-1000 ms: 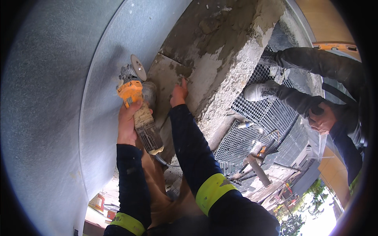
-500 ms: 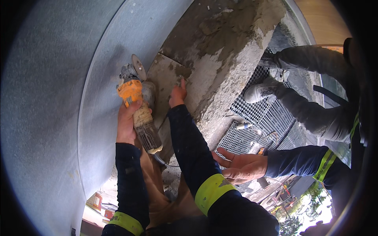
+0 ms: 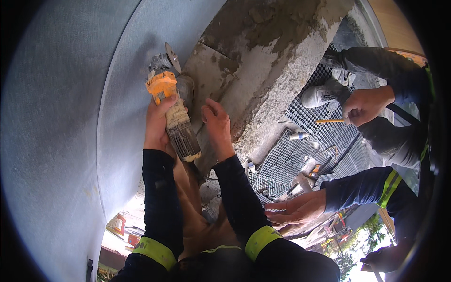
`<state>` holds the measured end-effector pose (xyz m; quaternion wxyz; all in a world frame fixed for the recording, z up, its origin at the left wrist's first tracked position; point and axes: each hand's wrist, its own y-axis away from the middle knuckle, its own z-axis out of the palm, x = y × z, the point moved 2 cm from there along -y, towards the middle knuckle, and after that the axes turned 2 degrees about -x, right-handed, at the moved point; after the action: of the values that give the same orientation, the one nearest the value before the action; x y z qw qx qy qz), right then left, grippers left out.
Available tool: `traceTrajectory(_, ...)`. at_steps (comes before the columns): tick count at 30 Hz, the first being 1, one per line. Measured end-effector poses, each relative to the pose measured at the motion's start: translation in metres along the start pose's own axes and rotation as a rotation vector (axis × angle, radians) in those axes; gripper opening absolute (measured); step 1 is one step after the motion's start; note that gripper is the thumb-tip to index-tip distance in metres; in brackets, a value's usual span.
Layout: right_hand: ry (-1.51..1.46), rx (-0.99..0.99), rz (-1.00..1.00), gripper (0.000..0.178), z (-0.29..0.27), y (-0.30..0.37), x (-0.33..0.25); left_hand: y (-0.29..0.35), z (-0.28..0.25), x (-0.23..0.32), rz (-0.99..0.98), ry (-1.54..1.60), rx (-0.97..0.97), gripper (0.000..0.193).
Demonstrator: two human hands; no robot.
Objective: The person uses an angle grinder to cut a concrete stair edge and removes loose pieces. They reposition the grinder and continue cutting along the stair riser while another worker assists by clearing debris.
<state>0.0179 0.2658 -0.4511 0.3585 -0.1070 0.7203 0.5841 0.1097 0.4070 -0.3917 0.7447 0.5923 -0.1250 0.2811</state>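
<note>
An angle grinder (image 3: 176, 120) with an orange and grey, dust-caked body is gripped in my left hand (image 3: 158, 121). Its cutting disc (image 3: 173, 58) points up and away from me, and nothing touches the disc. Just right of the grinder, my right hand (image 3: 218, 126) is raised with its fingers curled in, and I see nothing in them. Beyond both hands is a concrete slab (image 3: 206, 70) with a straight joint line and a rough, broken edge (image 3: 277, 89).
A smooth grey metal panel (image 3: 61, 117) curves along the left. On the right, a co-worker's hand (image 3: 369, 105) holds a thin yellow stick (image 3: 330, 121); their other hand (image 3: 300, 207) is stretched out low. Black perforated mats (image 3: 286, 160) and a grey shoe (image 3: 317, 96) lie beyond.
My right hand has drawn back from pointing at the slab, and its fingers have curled. The grinder has shifted slightly up and right. A co-worker's hand with a yellow stick has come into view.
</note>
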Motion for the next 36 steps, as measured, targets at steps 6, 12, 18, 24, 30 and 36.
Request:
traceTrajectory(6, 0.009, -0.223, 0.067, 0.042, -0.029, 0.071, -0.025, 0.003, 0.0, -0.006, 0.011, 0.0, 0.008, 0.038)
traceTrajectory(12, 0.036, -0.407, 0.083, 0.05, -0.023, 0.105, -0.027, 0.005, -0.005, -0.02, 0.032, -0.008, -0.001, 0.035)
traceTrajectory(18, 0.201, -0.466, 0.004, 0.07, -0.01, 0.105, -0.039, 0.013, -0.005, -0.036, 0.016, 0.051, -0.018, 0.034)
traceTrajectory(24, 0.321, -0.494, -0.011, 0.083, -0.007, 0.114, -0.041, 0.036, -0.012, -0.051, -0.026, 0.148, 0.007, 0.033)
traceTrajectory(30, 0.439, -0.638, -0.038, 0.086, -0.015, 0.156, -0.042, 0.095, -0.023, -0.066, -0.047, 0.397, 0.03, 0.031)
traceTrajectory(36, 0.209, -0.869, 0.251, 0.079, -0.011, 0.194, -0.019, 0.185, -0.033, -0.075, 0.078, 0.499, 0.147, 0.03)
